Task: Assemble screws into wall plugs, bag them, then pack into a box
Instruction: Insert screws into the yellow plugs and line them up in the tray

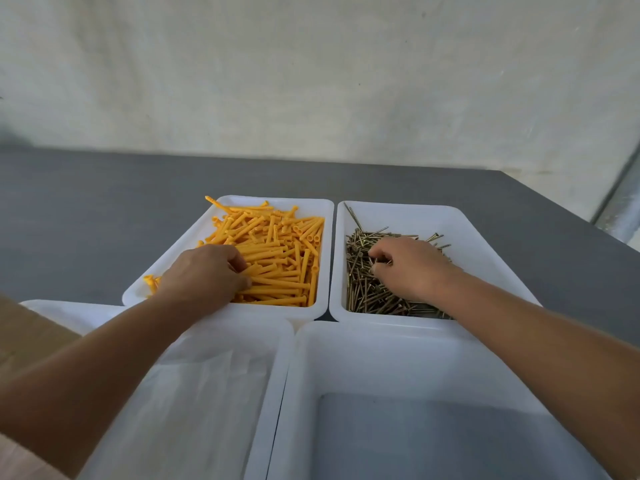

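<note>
Inside the plug tray (325, 216), toward its near-left part, the left hand (204, 275) is reaching down onto the heap of orange wall plugs (277, 258). Its fingers are curling in among them and the thumb is lying along one, but the knuckles are hiding the fingertips, so I cannot tell whether it is already gripping a plug. Just right of the plug tray, the screw tray (485, 244) is holding the screws (367, 292), and the right hand (412, 268) is working at the middle of that pile, thumb and forefinger pinching what looks like a single shaft. The plugs are looking light, hollow and slightly springy, and they are lying criss-crossed. One should be sliding free easily if taken round the middle of its body, leaving the open mouth clear. The screws are likely proving fussier: thin, stiff, sharp-pointed and tangling together, so the best hold is probably near the head, with the point left free for the plug's mouth. Nearer the person than the plug tray, a white tray (287, 344) is showing what seem to be clear bags, and a cardboard box (31, 337) is sitting off to the near left.
</note>
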A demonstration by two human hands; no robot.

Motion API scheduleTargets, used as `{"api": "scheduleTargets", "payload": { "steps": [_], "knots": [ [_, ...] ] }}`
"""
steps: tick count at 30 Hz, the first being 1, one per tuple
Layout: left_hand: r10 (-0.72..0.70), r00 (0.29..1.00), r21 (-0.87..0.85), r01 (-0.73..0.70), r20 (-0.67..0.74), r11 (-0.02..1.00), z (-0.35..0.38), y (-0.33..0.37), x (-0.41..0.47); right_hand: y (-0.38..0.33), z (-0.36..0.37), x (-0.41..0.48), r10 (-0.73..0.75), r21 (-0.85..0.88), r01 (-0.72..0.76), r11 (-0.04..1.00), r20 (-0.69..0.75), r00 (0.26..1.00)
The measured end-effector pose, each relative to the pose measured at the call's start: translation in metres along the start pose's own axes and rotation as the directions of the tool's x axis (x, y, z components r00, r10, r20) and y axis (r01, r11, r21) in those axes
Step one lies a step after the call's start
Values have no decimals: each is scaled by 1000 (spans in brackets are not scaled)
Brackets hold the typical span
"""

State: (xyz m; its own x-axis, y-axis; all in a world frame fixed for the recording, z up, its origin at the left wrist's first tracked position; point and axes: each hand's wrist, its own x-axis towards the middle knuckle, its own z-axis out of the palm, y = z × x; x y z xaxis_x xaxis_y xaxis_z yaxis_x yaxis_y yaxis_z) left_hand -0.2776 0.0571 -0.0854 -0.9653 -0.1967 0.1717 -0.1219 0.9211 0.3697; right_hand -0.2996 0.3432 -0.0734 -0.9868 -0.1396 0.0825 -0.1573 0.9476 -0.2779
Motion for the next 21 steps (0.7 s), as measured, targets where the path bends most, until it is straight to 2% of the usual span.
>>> {"api": "scheduleTargets", "payload": {
  "steps": [4, 6, 15, 21],
  "knots": [
    [24, 1000, -30, -24, 1, 999, 0, 1, -2, -6, 14, 2, -25, -75, 38, 996, 170, 985],
    [26, 999, -54, -25, 20, 998, -1, 1, -2, -6, 14, 2, -27, -98, 46, 994, 189, 982],
    [34, 999, -97, -30, 42, 995, -4, 4, -4, -6, 11, -2, -8, -121, 25, 992, 144, 990],
    [32, 999, -109, -30, 22, 994, -4, 6, -6, -5, 10, -5, -38, -43, 37, 998, -22, 999]
  ]
}}
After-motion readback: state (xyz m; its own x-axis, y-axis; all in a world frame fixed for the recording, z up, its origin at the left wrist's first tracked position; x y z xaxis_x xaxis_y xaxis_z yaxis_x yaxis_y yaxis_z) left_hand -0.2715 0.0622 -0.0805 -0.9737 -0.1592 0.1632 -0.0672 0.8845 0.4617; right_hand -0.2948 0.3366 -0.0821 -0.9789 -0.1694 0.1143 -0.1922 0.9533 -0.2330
